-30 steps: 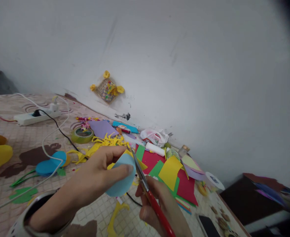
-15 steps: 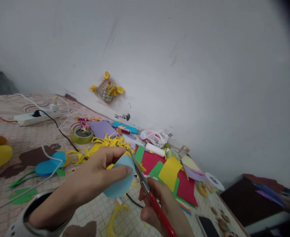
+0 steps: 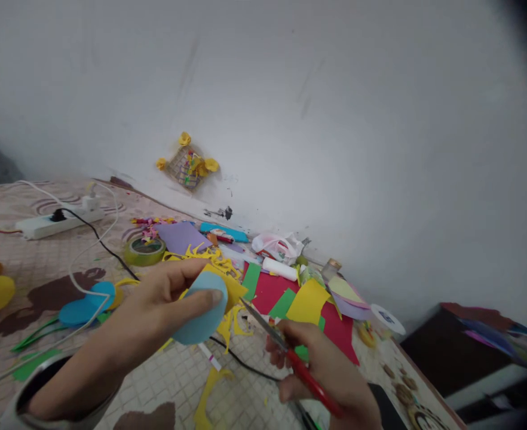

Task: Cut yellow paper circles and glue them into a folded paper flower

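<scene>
Between the thumb and fingers of my left hand (image 3: pixel 169 304) a light blue paper piece with a rounded edge (image 3: pixel 201 325) is pinched over yellow paper (image 3: pixel 234 291), whose pointed corner sticks out to the right. My right hand (image 3: pixel 321 370) grips red-handled scissors (image 3: pixel 306 376). Their metal tips are just right of the yellow corner and look apart from it. Curly yellow paper scraps (image 3: pixel 221 257) lie behind my left hand, and a curved yellow strip (image 3: pixel 210 397) lies in front.
A power strip (image 3: pixel 61 222) with cables stands at the left. Nearby are a tape roll (image 3: pixel 143 251) and blue paper shapes (image 3: pixel 77 310). Red sheets (image 3: pixel 337 334), a yellow sheet (image 3: pixel 308 301) and a white roll (image 3: pixel 280 269) lie behind my right hand. A woven decoration (image 3: pixel 187 169) is against the wall.
The scissors have moved right and down, away from the paper. My left hand has shifted slightly left with the papers, and more of the yellow corner shows.
</scene>
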The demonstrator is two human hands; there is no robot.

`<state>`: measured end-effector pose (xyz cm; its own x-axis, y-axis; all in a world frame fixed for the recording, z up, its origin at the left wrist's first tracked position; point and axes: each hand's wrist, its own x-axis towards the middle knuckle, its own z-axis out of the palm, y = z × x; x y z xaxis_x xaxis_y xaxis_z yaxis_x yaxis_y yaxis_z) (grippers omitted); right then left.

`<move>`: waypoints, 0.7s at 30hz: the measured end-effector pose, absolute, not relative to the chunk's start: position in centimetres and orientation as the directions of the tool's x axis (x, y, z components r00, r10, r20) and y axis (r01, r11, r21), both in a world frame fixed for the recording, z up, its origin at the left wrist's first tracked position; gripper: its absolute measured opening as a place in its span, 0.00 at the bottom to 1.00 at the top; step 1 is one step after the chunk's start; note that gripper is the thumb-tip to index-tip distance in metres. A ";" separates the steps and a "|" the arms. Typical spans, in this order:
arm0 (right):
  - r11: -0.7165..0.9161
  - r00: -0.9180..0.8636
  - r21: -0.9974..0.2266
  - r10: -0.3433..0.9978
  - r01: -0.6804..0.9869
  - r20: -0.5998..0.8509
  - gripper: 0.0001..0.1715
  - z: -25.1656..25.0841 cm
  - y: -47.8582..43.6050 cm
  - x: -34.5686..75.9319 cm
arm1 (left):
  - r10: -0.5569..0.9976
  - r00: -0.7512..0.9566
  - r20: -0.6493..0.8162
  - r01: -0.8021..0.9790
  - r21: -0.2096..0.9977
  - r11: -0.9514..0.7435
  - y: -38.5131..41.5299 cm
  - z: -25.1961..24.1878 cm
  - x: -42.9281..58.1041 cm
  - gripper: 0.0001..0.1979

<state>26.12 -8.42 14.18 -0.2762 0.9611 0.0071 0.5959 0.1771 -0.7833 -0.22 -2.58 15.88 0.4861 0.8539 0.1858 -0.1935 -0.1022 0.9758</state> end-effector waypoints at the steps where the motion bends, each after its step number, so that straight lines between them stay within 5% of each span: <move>1: 0.163 -0.288 -0.815 0.958 0.555 -0.005 0.39 14.0 -8.3 26.8 | 0.859 0.477 0.185 -0.174 0.978 -0.114 -2.5 15.8 -0.2 0.07; 7: 0.447 -0.056 -0.887 0.895 0.115 0.443 0.16 12.9 -8.4 24.3 | 0.761 0.585 0.279 0.058 0.922 -0.382 -3.5 15.4 2.4 0.09; 15: 0.387 -0.055 -0.921 0.922 0.048 0.384 0.13 12.8 -8.2 21.0 | 0.656 0.682 0.323 0.240 0.749 -0.618 -4.2 14.5 4.6 0.11; 21: 0.403 0.001 -0.913 0.915 0.064 0.404 0.11 13.2 -8.1 20.7 | 0.692 0.655 0.303 0.126 0.859 -0.495 -3.8 14.9 4.3 0.11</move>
